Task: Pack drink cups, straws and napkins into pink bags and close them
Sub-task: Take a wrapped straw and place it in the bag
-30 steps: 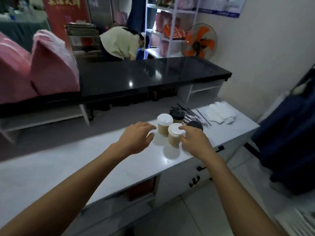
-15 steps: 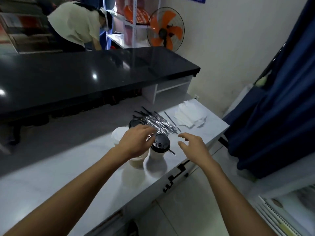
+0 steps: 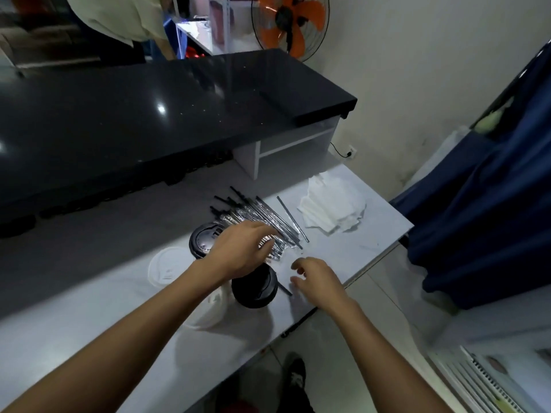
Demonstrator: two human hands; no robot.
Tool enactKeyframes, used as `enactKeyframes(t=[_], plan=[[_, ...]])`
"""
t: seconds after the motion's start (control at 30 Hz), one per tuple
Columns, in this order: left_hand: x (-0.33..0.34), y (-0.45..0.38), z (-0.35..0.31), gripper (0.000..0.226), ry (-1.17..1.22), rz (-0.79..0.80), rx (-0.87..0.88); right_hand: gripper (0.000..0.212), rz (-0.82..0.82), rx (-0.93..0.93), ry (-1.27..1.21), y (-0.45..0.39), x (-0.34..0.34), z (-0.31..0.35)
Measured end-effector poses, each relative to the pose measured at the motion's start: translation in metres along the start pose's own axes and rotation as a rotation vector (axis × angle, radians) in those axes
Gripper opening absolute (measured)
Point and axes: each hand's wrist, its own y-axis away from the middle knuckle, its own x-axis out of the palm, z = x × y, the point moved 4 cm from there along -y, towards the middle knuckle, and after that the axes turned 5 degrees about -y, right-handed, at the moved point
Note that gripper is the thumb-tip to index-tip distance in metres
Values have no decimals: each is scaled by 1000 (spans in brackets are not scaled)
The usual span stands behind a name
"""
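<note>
Left hand (image 3: 238,251) on straws (image 3: 268,222), over lidded cups (image 3: 254,289); right hand (image 3: 316,278) empty.

A single head-worn wide-angle camera looks steeply down and forward from close above the white counter (image 3: 343,257), with both forearms entering from the near edge, the black countertop (image 3: 149,114) beyond, and the wall and fan (image 3: 290,22) far right.

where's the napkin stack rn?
Head view: the white paper napkin stack lies at the white counter's far right end, just right of the wrapped straws.
</note>
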Motion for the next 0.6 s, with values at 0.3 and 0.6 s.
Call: enactKeyframes(t=[0.3,0.6], plan=[[15,-41,-2,35,34,20,-213,27,71,-311,136,-38,38,-12],[12,-46,0,33,50,-44,-389,16,109,-494,-9,-70,18,-21]])
